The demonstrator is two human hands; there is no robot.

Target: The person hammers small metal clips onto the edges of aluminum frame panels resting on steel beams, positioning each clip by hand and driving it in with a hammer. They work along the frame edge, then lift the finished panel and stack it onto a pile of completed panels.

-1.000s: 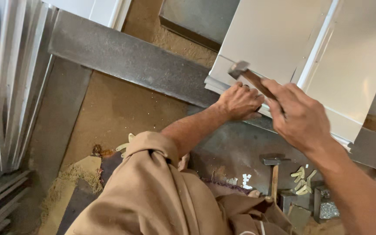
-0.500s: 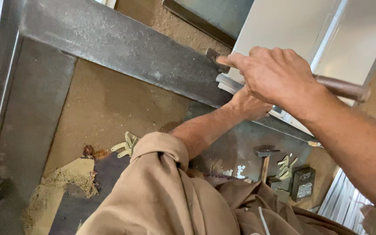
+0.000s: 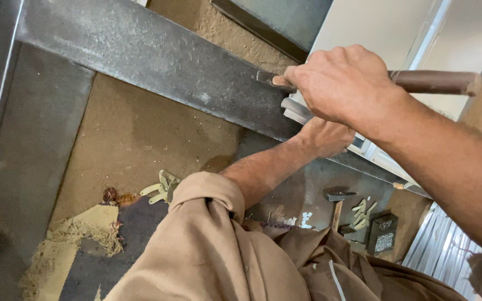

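Head view shows your right hand [image 3: 344, 83] closed tight around the brown wooden handle [image 3: 433, 81] of a hammer; the fingers wrap it fully, the grip is pressed together with no gap. The handle comes out of your fist toward the right, and only a small part of the tool's front end [image 3: 269, 79] shows on the left side of the fist. This end lies over the dark steel beam [image 3: 140, 53], just at its lower edge.

Your left hand [image 3: 327, 136] is directly below the right one, under the beam's edge. It presses against the stack of white metal sheets [image 3: 375, 33] that rests on the beam. I cannot tell if its fingers are closed on the sheet edge or only lean on it, because the right hand covers them partly.

Below the beam, on the sandy floor [image 3: 135, 134], a second hammer [image 3: 336, 203] stands near a small dark block [image 3: 383, 234] and some pale metal pieces [image 3: 163, 189]. Your brown sleeve [image 3: 207, 245] fills the lower middle of the view.
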